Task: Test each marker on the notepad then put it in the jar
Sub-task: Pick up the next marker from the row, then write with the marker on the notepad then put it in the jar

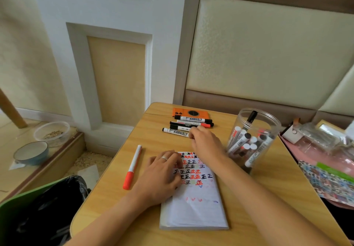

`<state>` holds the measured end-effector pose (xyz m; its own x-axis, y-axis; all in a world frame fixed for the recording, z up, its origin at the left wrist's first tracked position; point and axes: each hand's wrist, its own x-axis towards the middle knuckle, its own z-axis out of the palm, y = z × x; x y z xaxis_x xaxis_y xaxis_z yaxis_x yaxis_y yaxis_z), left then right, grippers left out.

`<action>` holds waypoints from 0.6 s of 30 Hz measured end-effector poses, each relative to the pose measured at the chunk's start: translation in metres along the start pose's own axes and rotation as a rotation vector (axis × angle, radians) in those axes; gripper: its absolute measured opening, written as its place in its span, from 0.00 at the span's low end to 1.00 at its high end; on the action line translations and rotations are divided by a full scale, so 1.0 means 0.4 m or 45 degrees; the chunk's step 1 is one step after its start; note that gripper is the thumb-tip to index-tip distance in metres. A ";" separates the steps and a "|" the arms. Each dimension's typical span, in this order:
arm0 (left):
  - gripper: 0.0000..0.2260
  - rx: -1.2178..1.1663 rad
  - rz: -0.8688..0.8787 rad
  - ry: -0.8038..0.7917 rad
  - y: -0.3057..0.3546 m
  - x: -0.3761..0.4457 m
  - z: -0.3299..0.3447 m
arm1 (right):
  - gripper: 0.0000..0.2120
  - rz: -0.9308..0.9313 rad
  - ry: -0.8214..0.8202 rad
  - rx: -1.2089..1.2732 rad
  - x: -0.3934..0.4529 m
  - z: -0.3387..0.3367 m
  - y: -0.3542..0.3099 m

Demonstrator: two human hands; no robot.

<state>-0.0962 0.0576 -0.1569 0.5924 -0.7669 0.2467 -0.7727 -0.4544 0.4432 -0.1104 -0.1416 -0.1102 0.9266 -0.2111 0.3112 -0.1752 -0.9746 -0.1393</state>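
A white notepad (197, 211) lies on the wooden table (258, 198), its upper part covered in black and red test marks. My left hand (161, 177) rests flat on the pad's left side, fingers spread. My right hand (205, 142) reaches over the pad's top to a white marker with a black cap (175, 131), fingertips curled at its right end. Behind it lie more markers (191, 123), black-capped and red-capped. A clear plastic jar (252, 140) at the right holds several markers. A red-capped marker (132, 167) lies alone left of the pad.
An orange device (190, 113) sits at the table's back edge. Right of the table are a pink tray with plastic bags (321, 140) and a patterned sheet (329, 182). A bin with a black liner (44, 213) stands at lower left; bowls (31, 153) sit on the floor.
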 end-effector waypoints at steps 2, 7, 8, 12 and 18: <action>0.17 -0.034 -0.007 -0.006 0.002 -0.002 -0.003 | 0.12 0.019 0.048 0.019 0.019 0.019 0.000; 0.15 -0.083 -0.021 0.028 0.003 -0.004 -0.003 | 0.14 0.047 0.035 0.032 0.046 0.055 0.003; 0.15 -0.091 -0.012 0.044 0.003 -0.005 -0.004 | 0.14 0.046 0.027 0.031 0.050 0.058 0.004; 0.16 -0.088 0.050 0.062 0.008 -0.013 -0.015 | 0.13 0.050 -0.022 0.026 0.058 0.057 0.006; 0.12 -0.170 0.063 0.078 0.013 -0.019 -0.020 | 0.08 0.059 -0.005 0.115 0.046 0.014 -0.022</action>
<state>-0.1030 0.0648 -0.1497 0.5705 -0.7560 0.3209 -0.7663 -0.3494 0.5392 -0.0900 -0.1364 -0.1086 0.9194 -0.2556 0.2988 -0.1876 -0.9530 -0.2381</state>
